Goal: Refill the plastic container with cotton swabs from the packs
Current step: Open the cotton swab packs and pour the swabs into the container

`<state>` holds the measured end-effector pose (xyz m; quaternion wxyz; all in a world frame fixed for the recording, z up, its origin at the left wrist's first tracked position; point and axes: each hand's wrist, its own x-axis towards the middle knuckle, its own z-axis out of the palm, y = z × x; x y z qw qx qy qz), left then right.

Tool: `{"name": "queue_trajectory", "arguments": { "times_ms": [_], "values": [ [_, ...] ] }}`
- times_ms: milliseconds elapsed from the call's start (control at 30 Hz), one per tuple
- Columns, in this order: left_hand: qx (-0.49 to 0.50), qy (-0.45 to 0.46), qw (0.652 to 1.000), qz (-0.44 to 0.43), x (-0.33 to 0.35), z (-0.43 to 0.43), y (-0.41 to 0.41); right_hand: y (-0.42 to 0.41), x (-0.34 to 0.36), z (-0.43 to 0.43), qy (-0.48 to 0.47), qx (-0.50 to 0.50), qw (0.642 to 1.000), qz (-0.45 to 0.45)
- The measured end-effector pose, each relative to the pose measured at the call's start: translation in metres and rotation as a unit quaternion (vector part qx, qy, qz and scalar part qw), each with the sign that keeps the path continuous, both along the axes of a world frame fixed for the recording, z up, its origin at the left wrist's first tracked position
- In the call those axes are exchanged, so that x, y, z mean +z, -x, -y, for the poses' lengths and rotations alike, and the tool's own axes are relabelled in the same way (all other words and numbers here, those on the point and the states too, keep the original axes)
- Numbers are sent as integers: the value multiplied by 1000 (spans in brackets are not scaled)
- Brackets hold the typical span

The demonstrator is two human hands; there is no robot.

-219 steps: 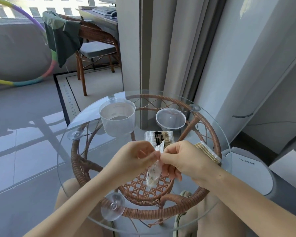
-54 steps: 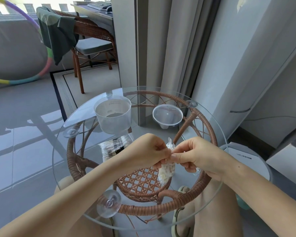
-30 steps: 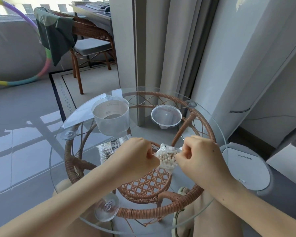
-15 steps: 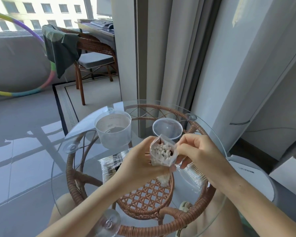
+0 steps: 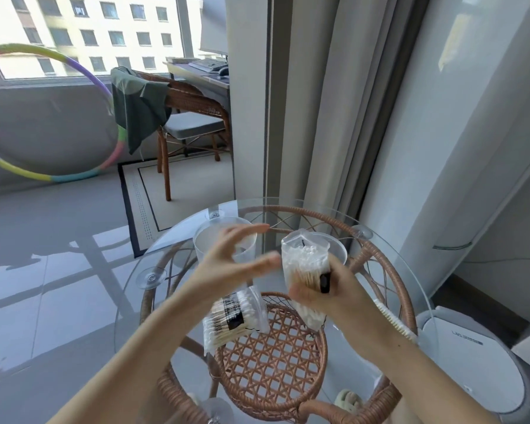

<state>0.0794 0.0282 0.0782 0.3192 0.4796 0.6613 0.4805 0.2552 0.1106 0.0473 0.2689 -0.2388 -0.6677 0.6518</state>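
Observation:
My right hand (image 5: 328,290) grips an opened clear pack of cotton swabs (image 5: 303,264), held upright with its torn top and white tips showing. My left hand (image 5: 227,264) hovers open just left of it, fingers spread, in front of the clear plastic container (image 5: 208,243) at the table's far side. A second, sealed pack of swabs (image 5: 236,315) with a black label lies on the glass near me. The container's clear lid (image 5: 338,249) sits behind the held pack, partly hidden.
The round glass table (image 5: 410,289) rests on a rattan frame. A loose bundle of swabs (image 5: 395,321) lies at its right edge. A white round robot vacuum (image 5: 471,356) stands on the floor to the right. A rattan chair (image 5: 190,130) and a hoop (image 5: 74,175) stand far left.
Both hands tore the pack open. My left hand has now let go and moved left toward the container, while my right hand keeps the pack upright. The view tilted up.

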Motion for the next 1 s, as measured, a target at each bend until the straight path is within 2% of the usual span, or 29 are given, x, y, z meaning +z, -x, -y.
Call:
{"name": "queue_trajectory", "arguments": {
  "times_ms": [67, 133, 167, 300, 700, 867, 900, 1000],
  "values": [
    [149, -5, 988, -38, -9, -4, 32, -1, 1, -5, 12, -20, 1000, -7],
    [219, 49, 971, -78, -20, -12, 59, -4, 1, -10, 10, -25, 1000, -5],
    [230, 82, 967, -71, -25, -17, 68, -6, 1, -11, 5, -25, 1000, 2],
    [226, 135, 964, -34, -36, -37, 85, -14, 1, -16, -27, -45, 998, 37],
    [105, 104, 988, -43, -41, -59, 30, -43, 12, -30, -165, -105, 974, 111],
    [12, 126, 991, -41, -37, -52, 13, -50, 16, -46, -267, -111, 941, 175],
    [-11, 129, 991, -34, -35, -49, 12, -49, 18, -49, -305, -108, 926, 195],
    [-83, 107, 991, -18, -28, -41, 8, -41, 28, -54, -480, -107, 831, 261]
  ]
}}
